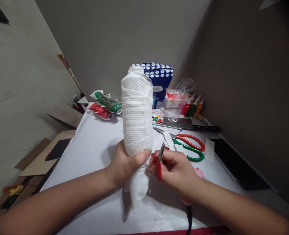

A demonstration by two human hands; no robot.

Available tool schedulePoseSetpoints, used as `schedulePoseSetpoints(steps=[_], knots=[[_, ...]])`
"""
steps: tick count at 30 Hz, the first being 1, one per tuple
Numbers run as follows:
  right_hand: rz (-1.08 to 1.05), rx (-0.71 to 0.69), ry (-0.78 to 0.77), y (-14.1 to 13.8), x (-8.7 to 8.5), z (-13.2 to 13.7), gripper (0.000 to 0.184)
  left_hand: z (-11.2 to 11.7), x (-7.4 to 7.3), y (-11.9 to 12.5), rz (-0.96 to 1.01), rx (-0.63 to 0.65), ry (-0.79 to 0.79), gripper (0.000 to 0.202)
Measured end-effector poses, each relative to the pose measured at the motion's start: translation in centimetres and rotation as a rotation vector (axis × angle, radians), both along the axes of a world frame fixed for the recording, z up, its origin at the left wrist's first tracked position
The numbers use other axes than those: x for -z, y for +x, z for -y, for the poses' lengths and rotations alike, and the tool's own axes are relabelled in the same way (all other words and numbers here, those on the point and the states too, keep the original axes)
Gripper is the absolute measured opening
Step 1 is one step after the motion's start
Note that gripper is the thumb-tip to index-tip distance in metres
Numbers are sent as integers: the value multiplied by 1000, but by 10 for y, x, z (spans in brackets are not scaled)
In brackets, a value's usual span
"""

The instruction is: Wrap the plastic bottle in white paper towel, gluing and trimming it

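A bottle-like form wrapped in white textured paper towel (pixel 137 120) stands upright in front of me, its wrapping pinched in low down and flaring into a loose tail below. My left hand (pixel 128 163) is closed round the narrow part, thumb across the front. In my right hand (pixel 176 166) is a small pair of red-handled scissors (pixel 159 163), blades pointing up and slightly apart. The right fingertips touch the wrapping beside my left thumb; what they pinch there is too small to make out.
Large scissors with orange and green handles (pixel 192 142) lie to the right by white paper strips. Behind are red and green fish-shaped crafts (pixel 107 102), a blue bag (pixel 161 81) and paint bottles (pixel 194 106). A black panel (pixel 239 163) lies at right; a dark cable (pixel 189 218) runs near the front.
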State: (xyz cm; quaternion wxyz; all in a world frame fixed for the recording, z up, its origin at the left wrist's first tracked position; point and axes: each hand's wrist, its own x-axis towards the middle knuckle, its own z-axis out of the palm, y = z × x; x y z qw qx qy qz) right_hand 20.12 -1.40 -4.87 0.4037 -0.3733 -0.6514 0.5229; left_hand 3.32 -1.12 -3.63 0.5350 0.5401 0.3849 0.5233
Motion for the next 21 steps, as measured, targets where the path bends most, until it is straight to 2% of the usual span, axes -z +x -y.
schedulePoseSetpoints(steps=[3, 5, 10, 12, 16, 21], knots=[[-56, 1, -47, 1, -3, -4, 17, -3, -2, 0, 26, -24, 14, 27], [-28, 47, 52, 5, -5, -9, 21, -7, -6, 0, 94, -31, -31, 29], [442, 127, 729, 24, -3, -25, 14, -15, -15, -5, 324, -17, -186, 45], [577, 147, 871, 27, -2, -28, 11, -16, -18, -6, 360, 0, -189, 49], [699, 149, 980, 27, -2, -25, 13, -15, -23, -7, 358, -26, -176, 51], [732, 161, 1034, 25, -1, -22, 14, -15, -25, -7, 343, -37, -169, 51]])
